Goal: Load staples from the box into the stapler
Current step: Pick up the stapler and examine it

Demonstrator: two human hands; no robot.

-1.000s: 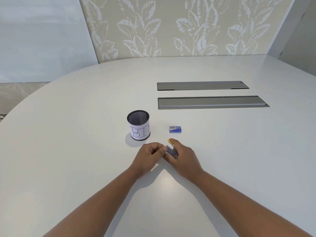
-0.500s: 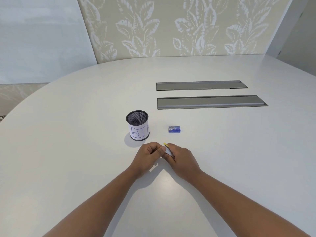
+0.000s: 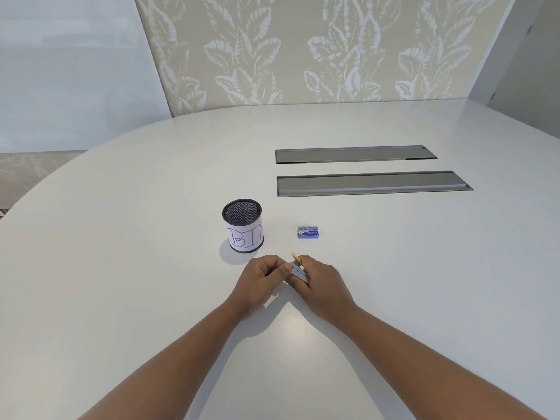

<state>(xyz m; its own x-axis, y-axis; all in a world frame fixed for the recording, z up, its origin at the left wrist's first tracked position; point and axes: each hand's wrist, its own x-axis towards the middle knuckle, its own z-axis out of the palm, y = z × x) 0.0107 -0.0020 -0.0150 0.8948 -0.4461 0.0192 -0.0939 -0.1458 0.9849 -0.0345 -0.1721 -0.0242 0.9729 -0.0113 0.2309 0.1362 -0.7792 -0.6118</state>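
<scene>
A small grey stapler (image 3: pixel 299 271) with a yellow tip is held just above the white table (image 3: pixel 121 268), near its middle. My right hand (image 3: pixel 321 281) grips it from the right, fingers curled under it. My left hand (image 3: pixel 262 278) has its fingers curled and its thumb and fingertips pinch the stapler's near end. Much of the stapler is hidden by both hands. The small blue staple box (image 3: pixel 308 232) lies closed on the table, a short way beyond my right hand.
A black mesh cup (image 3: pixel 243 225) with a white label reading "BIN" stands just beyond my left hand. Two long grey recessed panels (image 3: pixel 363 183) are set into the table farther back. A leaf-patterned wall rises behind the table.
The hands have stayed together on the stapler. The grey body, which was mostly covered half a second ago, shows more between the hands now.
</scene>
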